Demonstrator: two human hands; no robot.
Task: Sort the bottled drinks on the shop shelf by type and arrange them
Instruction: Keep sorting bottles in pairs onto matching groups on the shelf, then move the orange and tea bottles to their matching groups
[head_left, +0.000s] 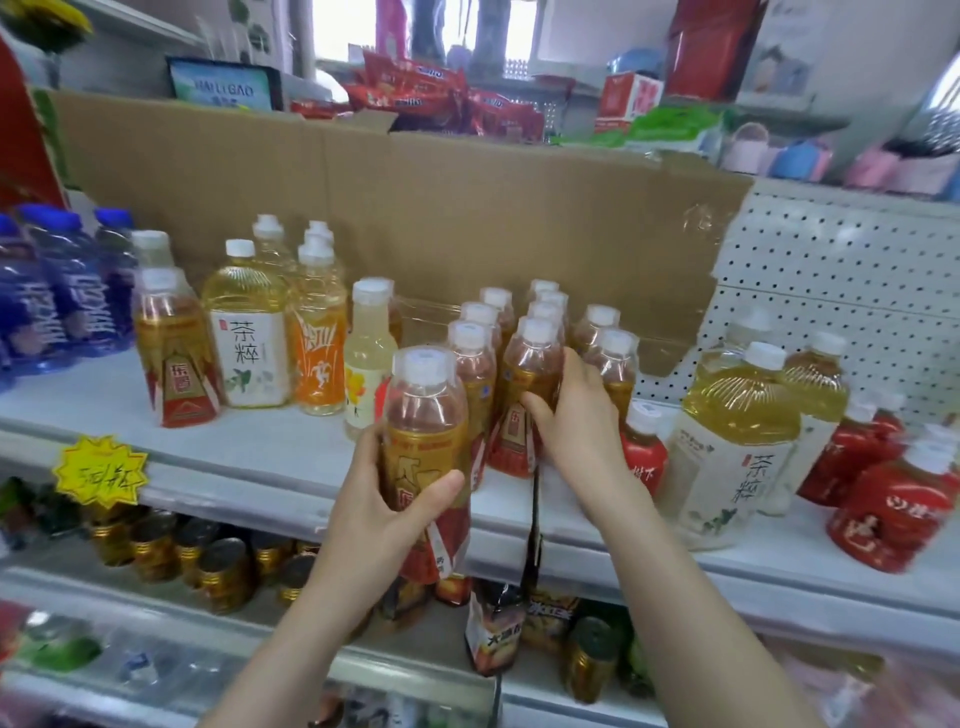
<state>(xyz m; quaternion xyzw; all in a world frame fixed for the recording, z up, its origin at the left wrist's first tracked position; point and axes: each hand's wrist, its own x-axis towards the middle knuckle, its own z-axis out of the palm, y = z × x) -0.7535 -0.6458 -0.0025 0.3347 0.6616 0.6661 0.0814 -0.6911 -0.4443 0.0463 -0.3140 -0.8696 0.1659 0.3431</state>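
Observation:
My left hand (387, 499) grips an amber drink bottle (425, 415) with a white cap and a red-gold label, held in front of the shelf edge. My right hand (576, 415) is wrapped around another bottle of the same kind (530, 364) at the front of a cluster of several like bottles (483, 332) on the shelf (260, 447). Left of them stand a pale yellow bottle (366, 364), an orange-label bottle (318, 343), a white-label tea bottle (249, 332) and one more amber bottle (174, 353).
Blue bottles (57, 296) stand at the far left. Right of my hand are a large tea bottle (737, 447) and red-label bottles (898, 499). A cardboard sheet (441, 208) backs the shelf. Jars (208, 566) fill the lower shelf; a yellow price tag (101, 472) hangs off the edge.

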